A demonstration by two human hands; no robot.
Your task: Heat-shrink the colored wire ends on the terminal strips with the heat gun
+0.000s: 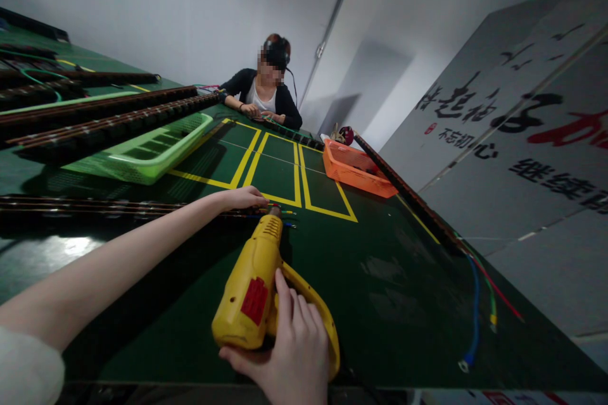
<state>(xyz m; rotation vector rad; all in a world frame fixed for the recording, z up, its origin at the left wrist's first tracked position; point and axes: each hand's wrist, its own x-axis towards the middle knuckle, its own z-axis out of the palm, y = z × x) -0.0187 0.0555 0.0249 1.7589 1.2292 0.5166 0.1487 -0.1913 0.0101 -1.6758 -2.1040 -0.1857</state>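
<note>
A yellow heat gun (247, 278) with a red label is gripped in my right hand (299, 335), its fingers wrapped through the handle. The metal nozzle (275, 211) points away from me, close to several lugged wire ends (288, 212) in red, yellow-green and blue. My left hand (244, 197) reaches across from the left with its fingers pinched at the red wire, just beyond the nozzle. These wires come from the end of a long dark rail strip (95, 207) lying on the green table. My left fingertips are partly hidden.
A green basket (156, 161) stands at left under more long strips (128, 117). An orange basket (361, 171) stands at right, beside another strip (408, 193) with loose wire ends (475, 310). Yellow tape (299, 177) marks the table (380, 329). Across it a co-worker (263, 88) sits handling wires.
</note>
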